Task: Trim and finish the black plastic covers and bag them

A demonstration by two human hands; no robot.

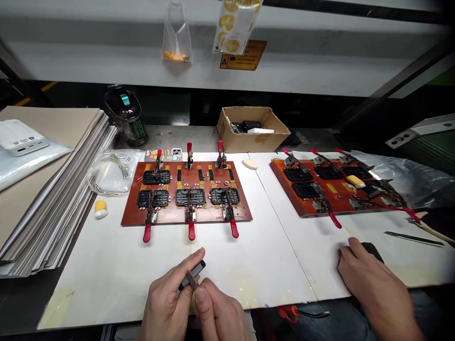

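Observation:
Low at the front edge of the table, my left hand (165, 298) grips a small dark grey plastic part (197, 269) between thumb and fingers. My right hand (222, 308) pinches a thin, flat blade (192, 280), its tip against the part; the handle end is hidden by the fingers. Beyond both hands lies a red-brown fixture board (174, 215) with black plastic frames (190, 197) seated on it. Toggle clamps with red handles (192, 231) line its front and back edges. One back position holds a frame; the others show dark strips.
A co-worker's hand (373, 284) rests over a black part at right, below a second clamp board (302, 208). Tweezers (414, 238) lie further right. Stacked cardboard sheets (57, 189) stand at left. A cardboard box (249, 142) and a dark jug (128, 118) stand behind.

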